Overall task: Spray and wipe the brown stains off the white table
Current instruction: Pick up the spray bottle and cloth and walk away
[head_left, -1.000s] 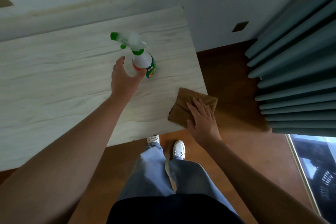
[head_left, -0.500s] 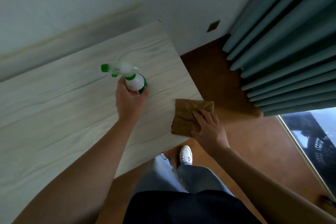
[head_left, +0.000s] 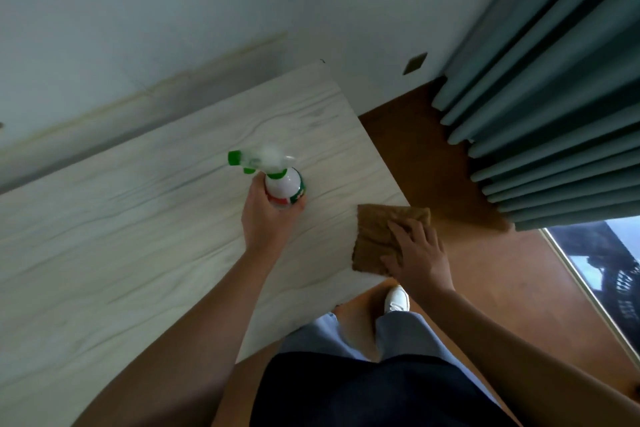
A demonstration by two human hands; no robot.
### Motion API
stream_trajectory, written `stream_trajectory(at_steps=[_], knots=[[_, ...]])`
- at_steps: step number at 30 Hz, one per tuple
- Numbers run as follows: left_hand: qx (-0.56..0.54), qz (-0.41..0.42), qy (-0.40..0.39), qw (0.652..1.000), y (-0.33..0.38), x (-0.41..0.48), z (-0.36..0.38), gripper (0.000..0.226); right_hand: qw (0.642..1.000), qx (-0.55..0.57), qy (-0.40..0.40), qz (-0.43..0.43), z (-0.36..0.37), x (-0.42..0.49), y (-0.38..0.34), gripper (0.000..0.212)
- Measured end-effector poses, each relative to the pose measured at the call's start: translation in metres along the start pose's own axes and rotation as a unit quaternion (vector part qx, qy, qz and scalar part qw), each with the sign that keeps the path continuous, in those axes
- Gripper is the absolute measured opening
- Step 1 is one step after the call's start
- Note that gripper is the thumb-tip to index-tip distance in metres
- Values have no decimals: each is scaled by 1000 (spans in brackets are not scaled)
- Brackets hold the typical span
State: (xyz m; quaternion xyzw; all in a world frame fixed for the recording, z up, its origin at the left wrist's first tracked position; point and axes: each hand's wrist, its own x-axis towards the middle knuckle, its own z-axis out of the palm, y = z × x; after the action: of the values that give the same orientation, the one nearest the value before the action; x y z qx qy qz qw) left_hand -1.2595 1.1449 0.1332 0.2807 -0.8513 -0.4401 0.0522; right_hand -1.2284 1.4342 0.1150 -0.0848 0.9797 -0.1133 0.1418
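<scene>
From the head camera, your left hand (head_left: 265,218) is wrapped around the body of the spray bottle (head_left: 282,184), fingers and thumb curled closed on it from either side, with the bottle upright on the white table (head_left: 138,236) toward the table's right end. Its green nozzle tip (head_left: 234,158) points left, and the translucent trigger head is blurred. Your right hand (head_left: 417,253) lies flat on the brown cloth (head_left: 375,236), fingers spread slightly apart and pressing down, not gripping; the cloth sits at the table's right edge, partly overhanging it, near the bottle but not touching it. The tabletop shows pale wood grain with faint grey streaks; you cannot make out distinct brown stains on it. Grey-green curtains (head_left: 554,97) hang over the brown floor (head_left: 519,288) to your right.
</scene>
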Motion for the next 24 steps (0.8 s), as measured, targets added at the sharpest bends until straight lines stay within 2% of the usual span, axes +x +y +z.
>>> stream_trajectory(at_steps=[7, 11, 17, 24], knots=[[15, -89, 63, 994, -13, -89, -24, 65, 991, -39, -2, -130, 2, 5, 23, 60], [10, -150, 128, 980, -14, -166, -32, 64, 980, -42, -39, -193, -5, 16, 25, 57], [-14, -251, 244, 936, -8, -281, -24, 63, 953, -53, -120, -271, -8, 21, 13, 42], [-65, -306, 358, 880, 0, -395, -11, 71, 911, -61, -185, -363, -8, 1, -17, 24]])
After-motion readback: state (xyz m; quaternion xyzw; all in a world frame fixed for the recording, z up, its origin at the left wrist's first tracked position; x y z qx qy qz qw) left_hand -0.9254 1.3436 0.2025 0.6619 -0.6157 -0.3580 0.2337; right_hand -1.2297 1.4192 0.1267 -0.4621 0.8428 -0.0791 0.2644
